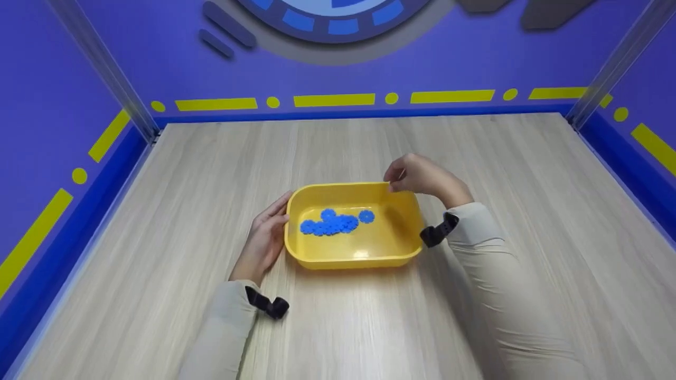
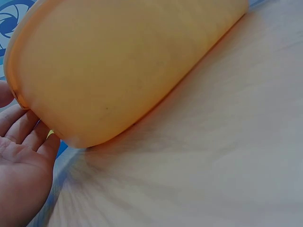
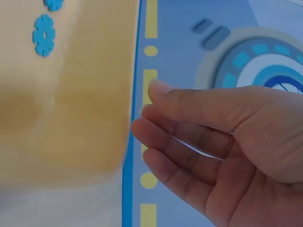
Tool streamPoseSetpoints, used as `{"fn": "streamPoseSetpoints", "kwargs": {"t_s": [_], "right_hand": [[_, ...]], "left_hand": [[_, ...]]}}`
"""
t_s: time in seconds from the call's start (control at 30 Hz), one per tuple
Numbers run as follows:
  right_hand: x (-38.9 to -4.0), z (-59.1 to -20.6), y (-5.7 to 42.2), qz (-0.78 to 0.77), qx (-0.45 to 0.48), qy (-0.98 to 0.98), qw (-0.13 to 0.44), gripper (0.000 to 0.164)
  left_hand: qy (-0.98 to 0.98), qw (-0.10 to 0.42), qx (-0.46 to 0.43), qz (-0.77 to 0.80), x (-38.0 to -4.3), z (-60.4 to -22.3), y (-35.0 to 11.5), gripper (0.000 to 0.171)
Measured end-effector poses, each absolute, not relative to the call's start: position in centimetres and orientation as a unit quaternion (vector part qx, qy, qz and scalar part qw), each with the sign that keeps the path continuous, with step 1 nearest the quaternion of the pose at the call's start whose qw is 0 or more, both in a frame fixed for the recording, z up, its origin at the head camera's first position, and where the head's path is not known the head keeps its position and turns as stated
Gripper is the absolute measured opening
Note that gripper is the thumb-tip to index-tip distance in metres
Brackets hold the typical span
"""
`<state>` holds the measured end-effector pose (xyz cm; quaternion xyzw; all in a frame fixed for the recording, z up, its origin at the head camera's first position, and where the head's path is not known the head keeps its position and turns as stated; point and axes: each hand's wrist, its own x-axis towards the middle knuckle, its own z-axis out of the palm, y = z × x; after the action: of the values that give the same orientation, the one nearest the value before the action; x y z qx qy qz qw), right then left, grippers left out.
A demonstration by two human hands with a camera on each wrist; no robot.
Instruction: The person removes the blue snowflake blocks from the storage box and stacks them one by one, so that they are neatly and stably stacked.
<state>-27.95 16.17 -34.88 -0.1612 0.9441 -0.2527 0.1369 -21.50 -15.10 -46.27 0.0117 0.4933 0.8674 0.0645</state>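
Note:
A yellow plastic bin (image 1: 359,261) stands on the table with several blue notched discs (image 1: 330,224), like interlocking snowflake pieces, heaped left of its middle. One blue disc (image 1: 366,216) lies apart, just right of the heap. My left hand (image 1: 264,237) rests against the bin's left end, its fingers fairly straight along the outer wall and the thumb by the rim. At the far rim, toward the right corner, is my right hand (image 1: 420,174). In the right wrist view the right hand (image 3: 213,142) has loosely bent fingers, thumb apart, and nothing between them.
The wood-grain table (image 1: 158,253) extends around the bin. A blue-purple panel (image 1: 338,79) with yellow markings closes off the back, and similar panels stand at both sides. A black wrist camera (image 1: 439,230) on the right sleeve sits close to the bin's right rim.

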Motion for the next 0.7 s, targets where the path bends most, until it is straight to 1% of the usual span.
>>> {"fn": "streamPoseSetpoints", "kwargs": {"t_s": [0.1,0.37,0.47,0.7], "right_hand": [[-28.1,-35.2,15.0,-0.238,-0.175,0.942,0.157,0.022],[-28.1,-36.1,12.7,-0.202,-0.205,0.94,0.184,0.024],[-28.2,-36.5,12.0,-0.18,-0.204,0.941,0.202,0.025],[-28.1,-37.2,10.8,-0.139,-0.192,0.94,0.246,0.032]], "left_hand": [[0.497,0.065,0.013,0.865,-21.5,-46.3,-15.1,0.057],[0.495,0.066,0.011,0.866,-21.6,-46.4,-15.2,0.058],[0.495,0.066,0.01,0.866,-21.6,-46.4,-15.2,0.058],[0.498,0.067,0.014,0.865,-21.6,-46.4,-15.2,0.058]]}}
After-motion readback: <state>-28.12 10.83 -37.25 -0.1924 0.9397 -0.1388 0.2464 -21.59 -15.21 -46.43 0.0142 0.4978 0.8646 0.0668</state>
